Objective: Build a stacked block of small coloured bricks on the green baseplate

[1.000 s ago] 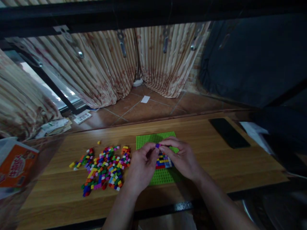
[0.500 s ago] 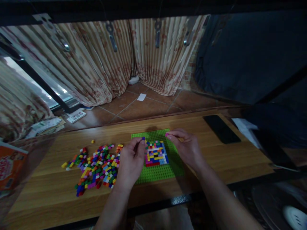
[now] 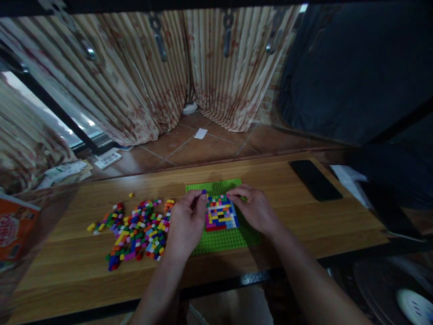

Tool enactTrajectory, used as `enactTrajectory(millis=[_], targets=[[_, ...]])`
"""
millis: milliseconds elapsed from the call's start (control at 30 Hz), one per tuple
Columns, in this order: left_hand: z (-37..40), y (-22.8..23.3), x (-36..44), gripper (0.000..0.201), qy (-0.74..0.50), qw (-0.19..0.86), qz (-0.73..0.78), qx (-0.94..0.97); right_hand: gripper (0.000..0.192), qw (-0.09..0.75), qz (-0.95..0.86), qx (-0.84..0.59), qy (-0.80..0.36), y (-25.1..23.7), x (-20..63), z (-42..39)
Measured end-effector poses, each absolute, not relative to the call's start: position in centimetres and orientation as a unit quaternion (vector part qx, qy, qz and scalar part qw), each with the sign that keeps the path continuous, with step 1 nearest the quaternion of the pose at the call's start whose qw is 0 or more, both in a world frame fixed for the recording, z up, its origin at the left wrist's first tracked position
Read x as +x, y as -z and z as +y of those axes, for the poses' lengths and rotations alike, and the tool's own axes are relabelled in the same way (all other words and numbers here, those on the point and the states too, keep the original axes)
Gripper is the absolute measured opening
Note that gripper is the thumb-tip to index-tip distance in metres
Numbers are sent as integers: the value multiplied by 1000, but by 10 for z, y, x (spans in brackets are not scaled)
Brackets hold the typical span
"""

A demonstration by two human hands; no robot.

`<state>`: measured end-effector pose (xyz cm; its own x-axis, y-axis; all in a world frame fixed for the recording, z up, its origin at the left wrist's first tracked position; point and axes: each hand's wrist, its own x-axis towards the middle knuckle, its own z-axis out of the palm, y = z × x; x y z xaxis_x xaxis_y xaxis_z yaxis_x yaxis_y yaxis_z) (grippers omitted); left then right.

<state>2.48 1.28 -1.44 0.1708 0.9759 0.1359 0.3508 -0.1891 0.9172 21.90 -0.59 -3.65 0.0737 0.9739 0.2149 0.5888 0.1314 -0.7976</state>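
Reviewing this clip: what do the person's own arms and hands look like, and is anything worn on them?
Both forearms are bare as far as the view shows, with no sleeves visible. The left hand and right hand wear no gloves; no watch, bracelet or ring can be made out in the dim light. No markings are visible.

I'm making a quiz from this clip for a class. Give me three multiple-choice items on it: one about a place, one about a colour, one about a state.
1. Where is the loose pile of small coloured bricks?
A. left of the green studded baseplate
B. right of it
C. on it

2. What colour is the small brick pinched in the left hand?
A. white
B. purple
C. orange

3. What is the right hand doing?
A. lifted off the wooden table
B. holding the black phone
C. fingertips resting at the mosaic's top edge

Answers: A, the pile lies left; B, it shows purple; C, fingers touch there.
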Motion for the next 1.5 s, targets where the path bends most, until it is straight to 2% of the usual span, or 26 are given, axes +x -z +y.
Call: enactTrajectory(millis=[633,833,1033,1233,1500], targets=[[7,9,31,22,-376,397,516,660,17,342,-646,-631,-259,31,221,2],[5,14,35,21,-371,450,505,636,19,371,-635,-616,-282,35,223,-3],[2,12,38,21,-368,438,510,643,22,471,-620,-586,-224,23,213,-13],[1,12,42,20,-375,420,485,669,21,472,-628,-561,-262,17,192,-18],[-5,5,47,23,-369,396,507,671,18,473,-618,-581,-236,21,185,-19]])
